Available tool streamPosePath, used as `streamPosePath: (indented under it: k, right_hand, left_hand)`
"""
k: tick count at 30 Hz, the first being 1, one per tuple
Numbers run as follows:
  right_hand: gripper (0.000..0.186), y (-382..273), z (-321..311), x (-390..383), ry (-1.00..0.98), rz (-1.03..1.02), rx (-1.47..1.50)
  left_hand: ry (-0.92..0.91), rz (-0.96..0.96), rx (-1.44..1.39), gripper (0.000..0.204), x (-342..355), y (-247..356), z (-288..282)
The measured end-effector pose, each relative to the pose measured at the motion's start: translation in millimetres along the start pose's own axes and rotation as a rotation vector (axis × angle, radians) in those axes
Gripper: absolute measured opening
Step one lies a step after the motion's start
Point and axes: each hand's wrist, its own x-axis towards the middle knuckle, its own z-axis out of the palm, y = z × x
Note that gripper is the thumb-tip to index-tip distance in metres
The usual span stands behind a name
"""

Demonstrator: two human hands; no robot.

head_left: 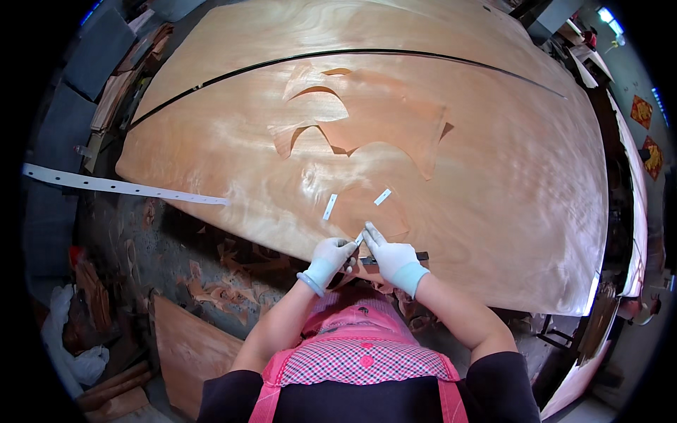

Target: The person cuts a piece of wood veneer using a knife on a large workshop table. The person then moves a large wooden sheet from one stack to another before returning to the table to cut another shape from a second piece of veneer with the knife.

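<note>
Both of my hands wear white gloves and meet near the front edge of a large wood veneer sheet [493, 211]. My left hand [331, 261] pinches a short strip of white perforated tape [359, 239] between thumb and finger. Stretched fingers of my right hand [391, 257] lie on the veneer at the strip's far end, touching or nearly touching it. Just beyond, a small veneer patch [370, 211] bears two more short tape pieces, one at its left [329, 206] and one at its upper right [382, 197]. A dark bar [422, 257] lies partly hidden under my right wrist.
Thin veneer offcuts [381, 113] with curved cutouts lie farther back. A long black strip [282, 62] crosses the sheet. At left, a long perforated tape [127, 187] reaches over the sheet's edge. Veneer scraps [226, 292] litter the floor below; stacked boards stand along both sides.
</note>
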Motion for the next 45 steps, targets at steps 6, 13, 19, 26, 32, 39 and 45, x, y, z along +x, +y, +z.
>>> streamPosePath:
  k: [6, 13, 19, 26, 32, 39, 45]
  right_hand:
    - [0.072, -5.5, 11.4, -5.6, -0.016, -0.095, 0.078]
    - [0.082, -15.4, 16.2, -5.0, -0.072, -0.055, -0.011]
    - [0.070, -13.7, 4.1, -11.7, -0.091, -0.003, 0.054]
    - [0.056, 32.1, 24.4, -60.9, 0.212, -0.015, 0.459]
    - [0.069, 85.3, 14.9, -69.3, 0.418, 0.049, 0.412]
    - [0.083, 76.3, -19.1, -55.6, -0.019, 0.044, 0.140]
    - [0.055, 81.2, -50.4, -33.5, -0.284, -0.105, 0.007]
  left_hand:
    - [0.062, 0.010, -0.005, 0.024, -6.1, -1.8, -0.9]
    - [0.111, 0.044, 0.227, 0.028, -28.9, -5.9, -7.4]
    - [0.423, 0.193, 1.086, 0.046, -26.5, 42.2, -43.0]
    - [-0.096, 0.163, 0.193, 0.025, 2.6, 43.6, 53.3]
    - [-0.072, 0.106, 0.369, 0.032, 56.6, 24.3, 83.9]
    - [0.020, 0.161, 0.951, 0.042, 41.0, 49.5, 96.9]
    - [-0.071, 0.192, 1.095, 0.045, -11.0, 18.3, 23.4]
